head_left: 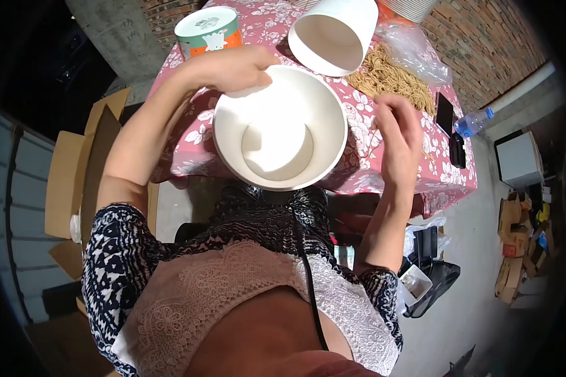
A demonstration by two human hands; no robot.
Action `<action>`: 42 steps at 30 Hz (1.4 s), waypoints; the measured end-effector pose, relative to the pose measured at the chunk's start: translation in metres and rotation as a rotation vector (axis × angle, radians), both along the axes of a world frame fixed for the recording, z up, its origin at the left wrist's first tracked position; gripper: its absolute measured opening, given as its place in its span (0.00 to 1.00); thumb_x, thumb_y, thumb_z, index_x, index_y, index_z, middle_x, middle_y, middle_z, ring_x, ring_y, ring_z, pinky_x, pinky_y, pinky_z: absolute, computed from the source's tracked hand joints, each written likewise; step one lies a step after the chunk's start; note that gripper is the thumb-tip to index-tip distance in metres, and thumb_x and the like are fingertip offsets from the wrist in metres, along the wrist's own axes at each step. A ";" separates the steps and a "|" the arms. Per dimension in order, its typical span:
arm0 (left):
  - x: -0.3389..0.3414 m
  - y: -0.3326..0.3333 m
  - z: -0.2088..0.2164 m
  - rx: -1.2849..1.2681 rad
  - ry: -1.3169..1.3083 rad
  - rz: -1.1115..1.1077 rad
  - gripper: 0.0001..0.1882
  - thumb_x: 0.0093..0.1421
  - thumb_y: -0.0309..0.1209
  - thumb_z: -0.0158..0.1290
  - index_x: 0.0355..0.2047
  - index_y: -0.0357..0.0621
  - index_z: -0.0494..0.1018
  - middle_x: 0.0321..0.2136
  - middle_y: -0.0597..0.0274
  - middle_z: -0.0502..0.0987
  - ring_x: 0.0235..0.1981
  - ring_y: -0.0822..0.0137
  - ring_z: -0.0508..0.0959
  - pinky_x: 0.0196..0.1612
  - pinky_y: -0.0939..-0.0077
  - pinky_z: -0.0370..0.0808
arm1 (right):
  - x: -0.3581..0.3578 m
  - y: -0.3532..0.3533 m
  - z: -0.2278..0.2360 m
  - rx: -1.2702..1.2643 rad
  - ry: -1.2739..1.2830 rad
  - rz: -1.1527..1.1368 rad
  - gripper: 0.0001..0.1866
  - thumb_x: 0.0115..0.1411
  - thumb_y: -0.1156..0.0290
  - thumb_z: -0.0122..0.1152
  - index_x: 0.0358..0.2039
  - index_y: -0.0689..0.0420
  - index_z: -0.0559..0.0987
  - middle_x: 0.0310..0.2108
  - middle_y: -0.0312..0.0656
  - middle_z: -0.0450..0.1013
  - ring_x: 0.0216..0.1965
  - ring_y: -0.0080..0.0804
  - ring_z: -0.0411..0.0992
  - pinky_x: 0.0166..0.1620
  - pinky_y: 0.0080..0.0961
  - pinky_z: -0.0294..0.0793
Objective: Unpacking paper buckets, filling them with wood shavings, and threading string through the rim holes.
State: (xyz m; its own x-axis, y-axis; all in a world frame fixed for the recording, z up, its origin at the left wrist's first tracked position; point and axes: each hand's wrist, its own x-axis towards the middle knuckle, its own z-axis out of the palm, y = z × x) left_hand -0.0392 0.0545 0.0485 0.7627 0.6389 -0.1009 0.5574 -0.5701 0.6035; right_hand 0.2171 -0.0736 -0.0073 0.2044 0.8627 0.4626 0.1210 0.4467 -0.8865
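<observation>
A white round bucket (330, 129) is tilted toward me at the table's near edge, its mouth facing up and its inside brightly lit. My left hand (242, 69) grips its upper left rim, thumb to the inside and the other fingers hidden. To the right of the bucket, my right hand (399, 129) is raised over the tablecloth, apart from the rim. Its fingers are curled toward the thumb; anything between them is too small to make out. Beyond it lies a heap of tan cords (390, 78).
A second white bucket (333, 38) lies on its side at the back. A green and orange printed bucket (209, 32) stands far left. Clear plastic (415, 53), a phone (444, 113) and a water bottle (473, 122) are at the right. Cardboard (66, 182) stands left of the table.
</observation>
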 end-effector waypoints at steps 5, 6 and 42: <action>0.023 0.007 0.013 0.121 0.148 -0.072 0.11 0.57 0.26 0.47 0.36 0.29 0.72 0.28 0.49 0.76 0.31 0.58 0.77 0.37 0.67 0.73 | -0.010 0.038 -0.004 -0.275 -0.004 0.278 0.12 0.60 0.68 0.60 0.38 0.64 0.74 0.29 0.31 0.70 0.29 0.16 0.65 0.33 0.16 0.65; 0.026 0.010 0.011 0.122 0.146 -0.066 0.11 0.57 0.26 0.47 0.36 0.29 0.72 0.28 0.49 0.76 0.31 0.58 0.77 0.37 0.67 0.73 | -0.014 0.041 -0.004 -0.325 -0.017 0.294 0.12 0.60 0.68 0.60 0.37 0.64 0.74 0.28 0.31 0.70 0.29 0.16 0.65 0.33 0.15 0.65; 0.070 0.003 0.007 0.213 0.122 0.078 0.09 0.58 0.24 0.47 0.28 0.30 0.75 0.23 0.40 0.76 0.30 0.48 0.79 0.35 0.59 0.73 | -0.011 0.056 -0.034 -0.362 0.507 0.319 0.20 0.57 0.67 0.57 0.46 0.68 0.73 0.36 0.46 0.76 0.33 0.30 0.76 0.39 0.24 0.78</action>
State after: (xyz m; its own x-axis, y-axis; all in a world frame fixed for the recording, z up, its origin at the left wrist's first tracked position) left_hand 0.0311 0.0572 0.0550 0.7005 0.7122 -0.0459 0.6661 -0.6293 0.4003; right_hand 0.2061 -0.0180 -0.0414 0.0303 0.9983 0.0492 -0.4350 0.0575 -0.8986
